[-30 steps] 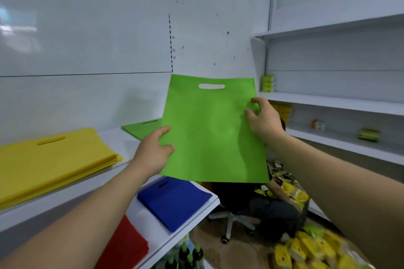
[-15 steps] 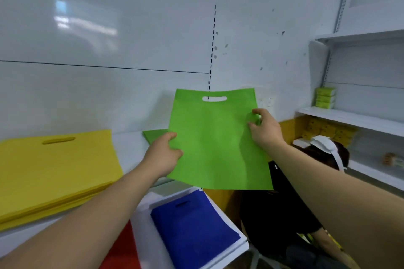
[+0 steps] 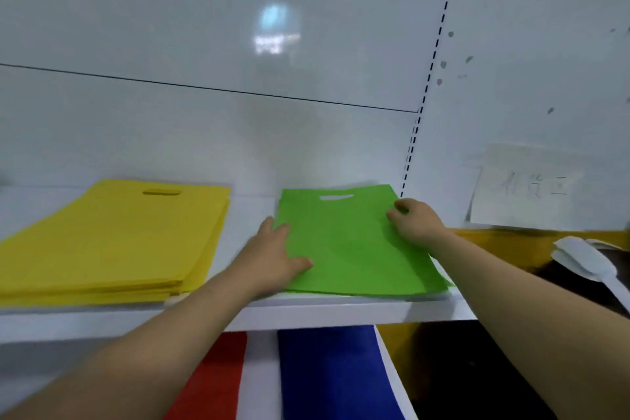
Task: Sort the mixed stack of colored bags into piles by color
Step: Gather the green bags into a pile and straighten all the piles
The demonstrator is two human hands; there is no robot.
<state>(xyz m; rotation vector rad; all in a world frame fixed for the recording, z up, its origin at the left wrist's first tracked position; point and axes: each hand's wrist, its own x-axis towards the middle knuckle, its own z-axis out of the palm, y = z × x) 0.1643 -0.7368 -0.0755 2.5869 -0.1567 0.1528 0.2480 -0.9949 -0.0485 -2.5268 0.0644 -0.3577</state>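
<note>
- Bright green flat fabric bag [image 3: 351, 249] with a cut-out handle slot: lies flat on the white upper shelf [image 3: 324, 312], slot toward the wall. A second green edge shows under its near right corner.
- Left hand [image 3: 272, 256]: lies across the bag's left edge, fingers straight, thumb on top of the fabric.
- Right hand [image 3: 414, 220]: at the bag's right edge near the far corner, fingers curled onto the fabric.
- Stack of yellow flat fabric bags [image 3: 112, 239]: same shelf, left of the green bag, apart from it.
- Red fabric bag [image 3: 211, 382] and dark blue fabric bag [image 3: 334, 375]: side by side on the level below.
- White paper sheet [image 3: 531, 187] with blurred handwriting: on the wall, right.
</note>
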